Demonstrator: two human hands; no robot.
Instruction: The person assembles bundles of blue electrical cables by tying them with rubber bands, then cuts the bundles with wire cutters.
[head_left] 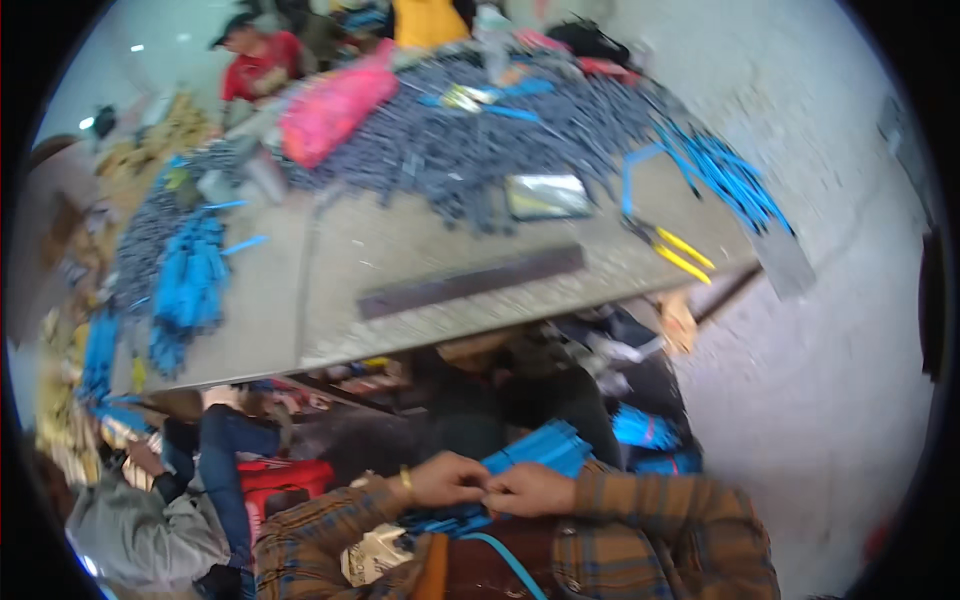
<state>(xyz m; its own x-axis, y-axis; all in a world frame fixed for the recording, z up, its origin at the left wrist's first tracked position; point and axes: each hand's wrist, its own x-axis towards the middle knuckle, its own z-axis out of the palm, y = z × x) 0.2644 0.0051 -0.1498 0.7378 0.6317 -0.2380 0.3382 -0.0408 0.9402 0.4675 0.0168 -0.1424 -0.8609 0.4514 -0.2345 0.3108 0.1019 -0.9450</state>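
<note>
Our left hand [448, 480] and right hand [532, 490] meet, curled round what we can't tell, with blue strips [548, 448] close by, maybe for easy reach.

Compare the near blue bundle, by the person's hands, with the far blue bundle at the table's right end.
The near blue bundle looks tightly packed; the far blue bundle is loosely fanned out. The left hand and right hand partly hide the near blue bundle, while no hand covers the far blue bundle. Both consist of long, thin blue pieces.
</note>
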